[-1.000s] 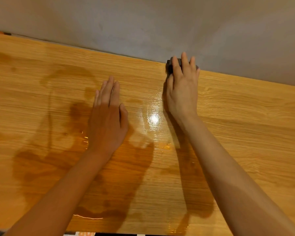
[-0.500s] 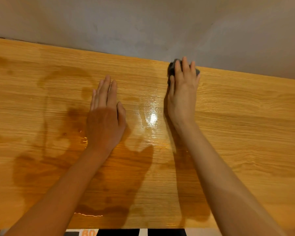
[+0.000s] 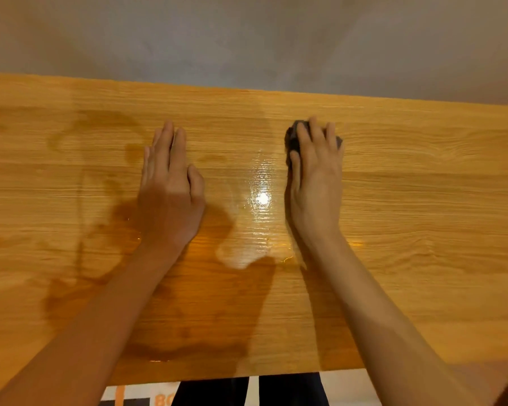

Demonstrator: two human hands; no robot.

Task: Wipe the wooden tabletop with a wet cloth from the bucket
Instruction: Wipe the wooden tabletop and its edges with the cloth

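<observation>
Your right hand (image 3: pixel 316 174) presses flat on the dark cloth (image 3: pixel 294 137), fingers straight over it, near the bench's (image 3: pixel 423 200) far edge. Your left hand (image 3: pixel 170 186) lies flat on the wood, fingers together, holding nothing. Wet streaks and a shiny glare patch (image 3: pixel 260 200) sit between both hands.

Both hands (image 3: pixel 170 194) (image 3: pixel 316 183) flat, palms down

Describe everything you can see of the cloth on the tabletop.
The cloth is dark grey, bunched small, and mostly hidden under the right hand, whose straight fingers press it flat on the wooden tabletop. Only its edges show, beside the thumb and past the little finger. It lies toward the far edge, right of a glossy wet patch.
</observation>
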